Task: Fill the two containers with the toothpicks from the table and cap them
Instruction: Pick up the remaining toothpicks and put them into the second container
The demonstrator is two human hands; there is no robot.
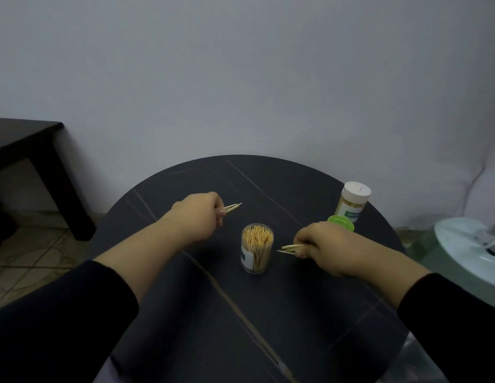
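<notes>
A dark square side table (22,139) stands at nine o'clock on a tiled floor (33,261). A pale wall (241,64) fills twelve o'clock. At three o'clock sits a round whitish-green base (461,244), with white fabric (484,167) above it.

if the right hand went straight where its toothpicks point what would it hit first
Probably the open container, on its side wall rather than its mouth: the toothpicks in the right hand aim left at it, though depth is unclear.

Head view, down over table (268,313)
</notes>
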